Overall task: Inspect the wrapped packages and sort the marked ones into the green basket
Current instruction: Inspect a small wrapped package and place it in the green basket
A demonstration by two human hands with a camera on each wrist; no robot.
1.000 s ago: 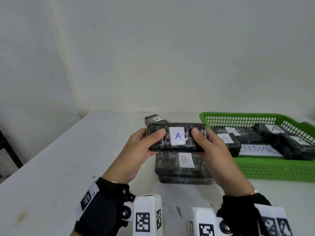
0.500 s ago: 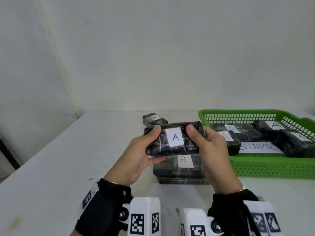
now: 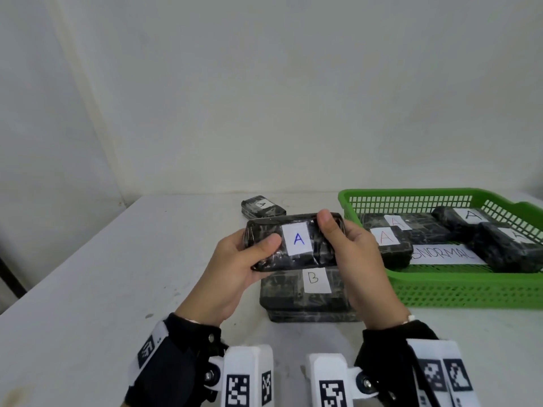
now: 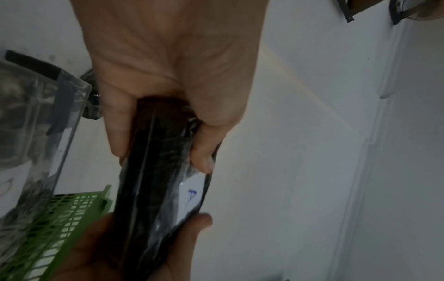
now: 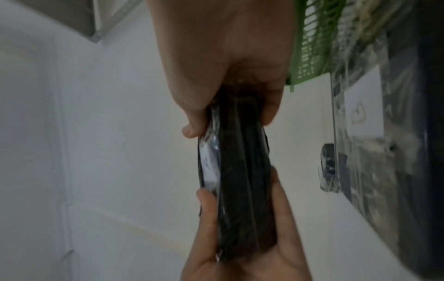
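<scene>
Black film-wrapped package (image 3: 293,240), white label with a blue "A" facing up, held in the air by both hands above the stack of flat packages (image 3: 308,292) whose top label reads "B". Left hand (image 3: 235,277) grips the left end, thumb laid over the top face and fingers curled underneath; right hand (image 3: 357,259) grips the right end the same way, thumb near the far top edge. Left wrist view confirms it: thumb and fingers pinch the package (image 4: 163,171) edge-on. Right wrist view agrees (image 5: 238,180).

Change against a second ago: the package is tipped a little, its left end lower and label face turned more toward the camera; the thumbs have slid, the right one closer to the far edge. It has not moved sideways toward the green basket (image 3: 458,289), which sits near the right edge of the table (image 3: 88,274), just beside the stack.

Reading: still the inspection step. Label now legible, "A", matching the labels on the packages already in the basket, which lie round a paper strip (image 3: 443,255) reading "...NORMAL". Judged to belong in the basket; transfer not begun.

One small package (image 3: 263,206), also "A", lies near the table's far edge, untouched
</scene>
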